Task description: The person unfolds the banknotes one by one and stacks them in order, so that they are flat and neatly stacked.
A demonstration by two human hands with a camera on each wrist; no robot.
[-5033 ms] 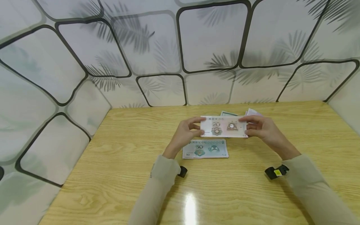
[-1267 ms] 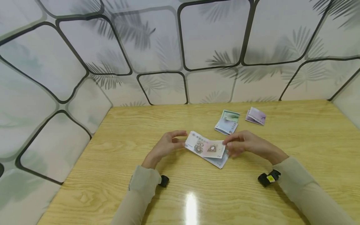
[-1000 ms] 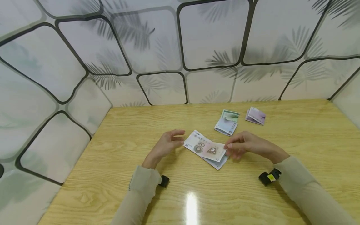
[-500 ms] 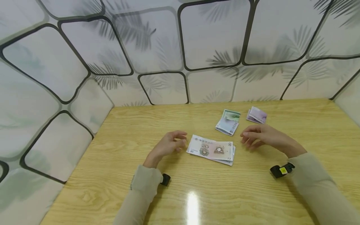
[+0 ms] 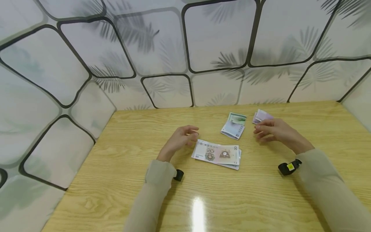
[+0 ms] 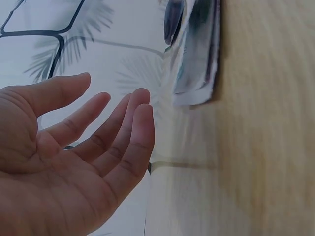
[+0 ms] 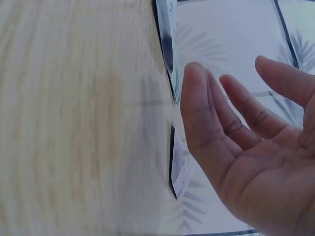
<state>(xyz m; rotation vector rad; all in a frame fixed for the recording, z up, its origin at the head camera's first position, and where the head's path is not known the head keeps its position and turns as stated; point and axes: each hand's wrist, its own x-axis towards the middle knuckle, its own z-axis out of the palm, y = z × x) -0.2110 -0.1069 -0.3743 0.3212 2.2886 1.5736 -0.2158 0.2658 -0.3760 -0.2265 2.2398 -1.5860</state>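
Play banknotes point(image 5: 215, 154) lie flat in a small pile on the table, a pinkish 20 note on top and the edges of others showing beneath. My left hand point(image 5: 180, 140) hovers just left of the pile, its fingers loosely bent around nothing; the left wrist view shows the palm point(image 6: 74, 182) bare. To the right, my right hand point(image 5: 276, 132) is also without anything in it, fingers relaxed, close in front of a folded purple note point(image 5: 260, 115) that it partly covers in the head view. Between the hands, farther back, sit folded notes point(image 5: 233, 129), pale blue and green.
The wooden table point(image 5: 116, 180) meets a patterned wall point(image 5: 215, 35) along its back edge. More patterned wall rises at the left. A bright light reflection point(image 5: 198, 212) shows near the front of the table.
Five seconds ago both hands held the 20 note above a 50 note. It was laid on the pile, which was straightened. The right hand released it and moved right and back, toward the purple note.
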